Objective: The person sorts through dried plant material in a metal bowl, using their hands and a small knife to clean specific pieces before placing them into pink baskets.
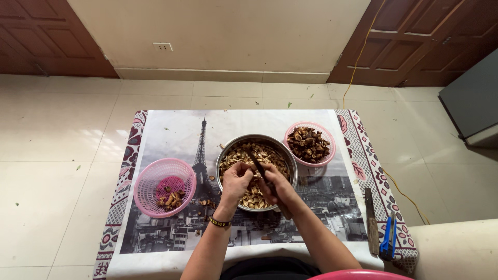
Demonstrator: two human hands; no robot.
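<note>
Head view, looking down on a printed mat spread over a pale tiled floor; the mat carries a grey cityscape with a tall iron tower and a patterned border. At centre sits a round metal bowl filled with tan and brown dried pieces. Both hands work over its near half. Left hand is curled closed, fingers pinched round a small piece held above the bowl; too small to tell its exact shape. A dark beaded band sits on that wrist. Right hand is clenched round a knife, whose dark blade angles up and left toward the left hand's fingertips, above the bowl's contents. Left of the bowl, a pink mesh basket holds only a few brown bits near its bottom. Right of and behind the bowl, touching its rim or nearly so, a smaller pink basket is heaped with darker pieces. Loose scraps lie on the mat between the left basket and the bowl. At the mat's right border lie a long dark tool and blue-handled scissors, just beside each other.
</note>
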